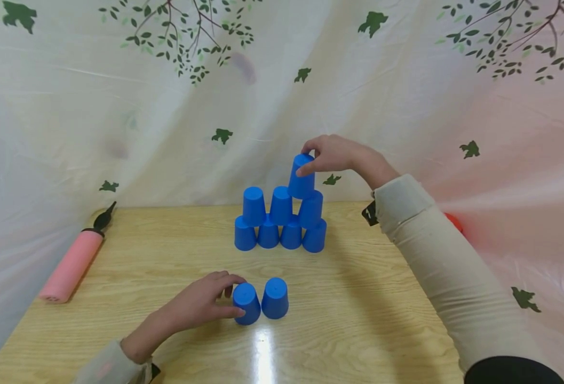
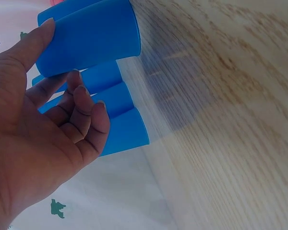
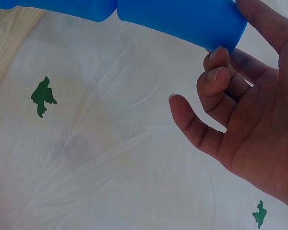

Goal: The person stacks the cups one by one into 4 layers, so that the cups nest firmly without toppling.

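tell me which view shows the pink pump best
The head view: the pink pump lies whole at the table's left edge, its black nozzle pointing toward the curtain. The left wrist view shows at most a pink sliver at the top edge, too little to tell. The right wrist view shows none of it.

The cup (image 1: 301, 176) pinched in the right hand's fingers (image 1: 306, 169) looks like smooth matt blue plastic. Under the left hand's fingers (image 1: 224, 285) the table (image 1: 358, 320) is glossy pale wood grain. Beyond both hangs thin, creased printed cloth (image 1: 118, 106).
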The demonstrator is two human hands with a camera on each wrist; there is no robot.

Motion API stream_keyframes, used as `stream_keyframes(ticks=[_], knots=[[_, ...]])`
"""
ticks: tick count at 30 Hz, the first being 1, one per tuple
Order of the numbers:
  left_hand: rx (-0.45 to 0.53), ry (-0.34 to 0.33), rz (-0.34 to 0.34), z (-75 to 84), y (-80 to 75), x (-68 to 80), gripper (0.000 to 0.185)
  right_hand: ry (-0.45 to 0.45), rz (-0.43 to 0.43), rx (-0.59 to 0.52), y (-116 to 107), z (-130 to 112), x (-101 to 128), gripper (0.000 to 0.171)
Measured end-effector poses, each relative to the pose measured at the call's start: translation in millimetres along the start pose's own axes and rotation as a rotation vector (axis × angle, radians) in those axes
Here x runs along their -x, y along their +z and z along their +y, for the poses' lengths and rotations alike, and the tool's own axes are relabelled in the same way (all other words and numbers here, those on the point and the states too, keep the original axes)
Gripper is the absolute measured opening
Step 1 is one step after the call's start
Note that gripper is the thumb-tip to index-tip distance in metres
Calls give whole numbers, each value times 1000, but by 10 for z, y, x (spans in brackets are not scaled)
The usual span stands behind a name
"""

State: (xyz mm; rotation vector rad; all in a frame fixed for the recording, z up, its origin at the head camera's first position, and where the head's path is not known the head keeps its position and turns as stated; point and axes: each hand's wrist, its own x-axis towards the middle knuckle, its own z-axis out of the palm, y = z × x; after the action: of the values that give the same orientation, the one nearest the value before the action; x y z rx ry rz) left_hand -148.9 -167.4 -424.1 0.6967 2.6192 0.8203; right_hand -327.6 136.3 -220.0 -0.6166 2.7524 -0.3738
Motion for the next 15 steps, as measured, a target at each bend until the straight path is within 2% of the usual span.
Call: stream_keyframes(ticks=[15], knots=[[-6, 0, -5, -42, 19, -17, 51, 1, 5, 0, 9, -14, -9, 69]])
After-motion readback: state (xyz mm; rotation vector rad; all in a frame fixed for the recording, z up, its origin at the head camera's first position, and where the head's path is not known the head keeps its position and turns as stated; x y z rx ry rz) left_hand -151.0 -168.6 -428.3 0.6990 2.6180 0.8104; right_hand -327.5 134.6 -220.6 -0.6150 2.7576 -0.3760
